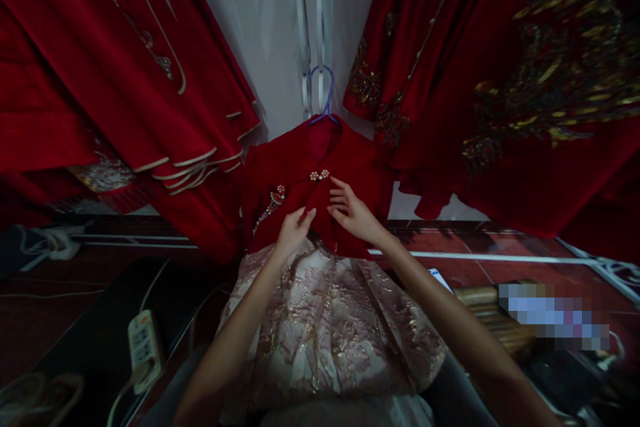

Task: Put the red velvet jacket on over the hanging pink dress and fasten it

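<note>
A short red jacket [270,167] hangs in front of me on a purple hanger [329,90]. A flower-shaped jewelled clasp [320,175] sits at its chest, and a beaded ornament [276,199] decorates its left side in view. Below it spreads a pale pink and gold brocade skirt [320,320]. My left hand [294,233] is closed at the jacket's lower front, its thumb and fingers pinching the front edge. My right hand [354,212] lies against the other front panel, fingers apart and pointing left, the index fingertip just below the clasp.
Red garments with pale trim [150,93] hang at left; red garments with gold embroidery [550,60] hang at right. White rack bars [480,257] run low behind. A power strip [144,350] lies on a dark surface at lower left. A wooden slatted object [480,310] stands at right.
</note>
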